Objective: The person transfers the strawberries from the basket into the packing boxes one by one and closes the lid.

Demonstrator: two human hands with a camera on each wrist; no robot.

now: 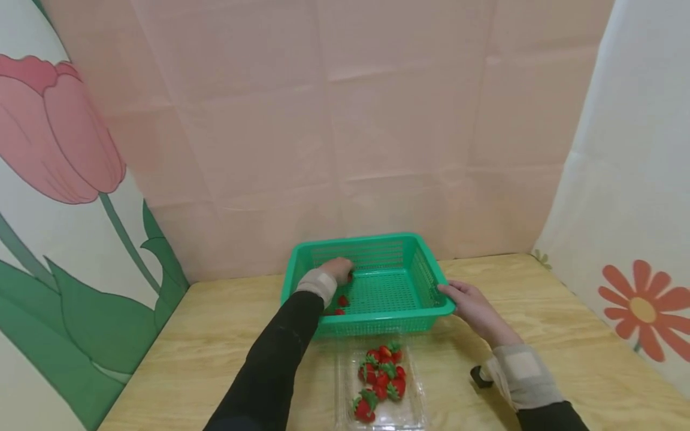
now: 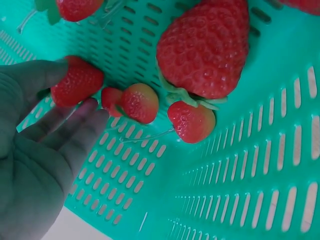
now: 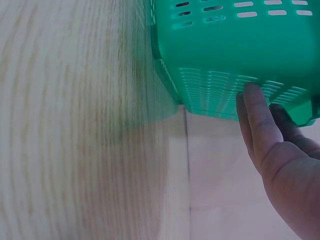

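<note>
Head view: left hand (image 1: pixel 336 269) covered the strawberries (image 1: pixel 342 301) at the basket's (image 1: pixel 377 240) 9 o'clock; its fingers were hidden. Clear tray (image 1: pixel 345 383) was cut off at 6 o'clock. Right wrist view: surface (image 3: pixel 75 125) was motion-blurred; right hand's (image 3: pixel 280 155) fingertips were hidden under the basket rim, contact unclear.

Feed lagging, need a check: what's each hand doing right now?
Left hand: open inside the green basket, fingertips touching a strawberry.
Right hand: open, fingers resting against the basket's corner.

A clear tray (image 1: pixel 345 389) of strawberries (image 1: pixel 381 377) lies on the wooden table (image 1: pixel 215 335); a small black object (image 1: pixel 478 376), perhaps a strap, lies nearby.
</note>
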